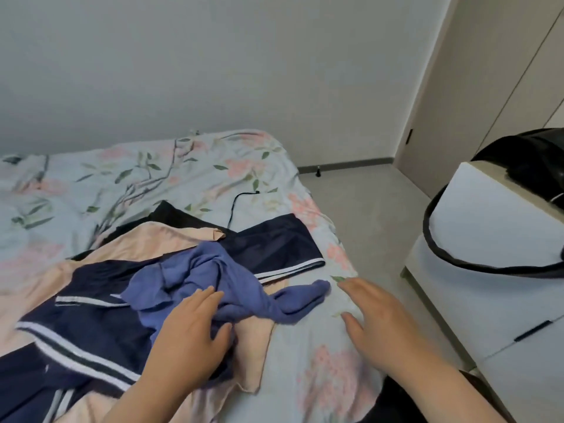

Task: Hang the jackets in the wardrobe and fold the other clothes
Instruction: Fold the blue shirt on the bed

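Observation:
A pile of clothes lies on the bed. On top sits a crumpled periwinkle-blue top (213,282), one sleeve trailing right. Under it are a navy garment with white stripes (91,319), navy shorts with a white hem (274,242), a peach garment (158,242) and a black piece (171,213). My left hand (189,340) rests on the blue top, fingers over it and thumb tucked into its folds. My right hand (375,315) hovers open over the bedsheet, just right of the sleeve end, holding nothing.
The bed has a floral sheet (100,184) and a thin black cable (241,203). A white drawer unit (488,288) stands to the right with a black bag (531,166) on top. Wardrobe doors (494,74) fill the far right corner.

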`<state>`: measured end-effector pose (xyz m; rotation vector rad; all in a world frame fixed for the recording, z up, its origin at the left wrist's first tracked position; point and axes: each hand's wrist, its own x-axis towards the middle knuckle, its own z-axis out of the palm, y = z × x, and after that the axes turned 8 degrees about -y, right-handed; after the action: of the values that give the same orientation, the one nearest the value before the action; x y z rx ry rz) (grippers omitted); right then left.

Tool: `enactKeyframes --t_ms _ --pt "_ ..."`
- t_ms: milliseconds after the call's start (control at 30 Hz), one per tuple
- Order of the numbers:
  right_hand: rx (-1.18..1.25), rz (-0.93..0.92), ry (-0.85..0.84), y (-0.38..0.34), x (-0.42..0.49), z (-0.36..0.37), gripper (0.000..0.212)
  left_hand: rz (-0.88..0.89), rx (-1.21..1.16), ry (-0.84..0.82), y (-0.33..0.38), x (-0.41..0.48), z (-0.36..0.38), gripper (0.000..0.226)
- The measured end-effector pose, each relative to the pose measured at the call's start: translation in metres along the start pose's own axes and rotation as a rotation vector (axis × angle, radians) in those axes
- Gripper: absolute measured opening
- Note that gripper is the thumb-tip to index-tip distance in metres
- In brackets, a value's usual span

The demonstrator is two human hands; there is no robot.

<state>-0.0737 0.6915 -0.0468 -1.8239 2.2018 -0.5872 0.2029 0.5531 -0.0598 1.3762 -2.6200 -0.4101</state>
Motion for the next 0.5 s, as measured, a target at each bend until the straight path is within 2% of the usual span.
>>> enactKeyframes --t_ms 67,133,300,400,500 --pt "0.028 -0.052 -0.046 -0.02 0.019 0.018 0.046 -0.111 -0.037 -0.044 -0.03 -0.003 0.004 0.057" --pt "0.05 -0.094 -0.11 -0.041 0.036 0.035 0.04 -0.18 -0.058 -0.061 -0.056 -0.01 0.008 0.06" --pt "0.111 -0.123 -0.328 -0.089 0.069 0.091 0.044 -0.324 -0.152 -0.07 -0.104 -0.023 0.018 0.047" --pt "0.152 -0.127 -0.483 -0.119 0.081 0.125 0.047 -0.408 -0.443 -0.057 -0.119 -0.026 0.025 0.036" --pt "0.193 -0.119 -0.53 -0.137 0.089 0.153 0.059 -0.504 -0.754 -0.016 -0.123 -0.023 0.032 0.029"
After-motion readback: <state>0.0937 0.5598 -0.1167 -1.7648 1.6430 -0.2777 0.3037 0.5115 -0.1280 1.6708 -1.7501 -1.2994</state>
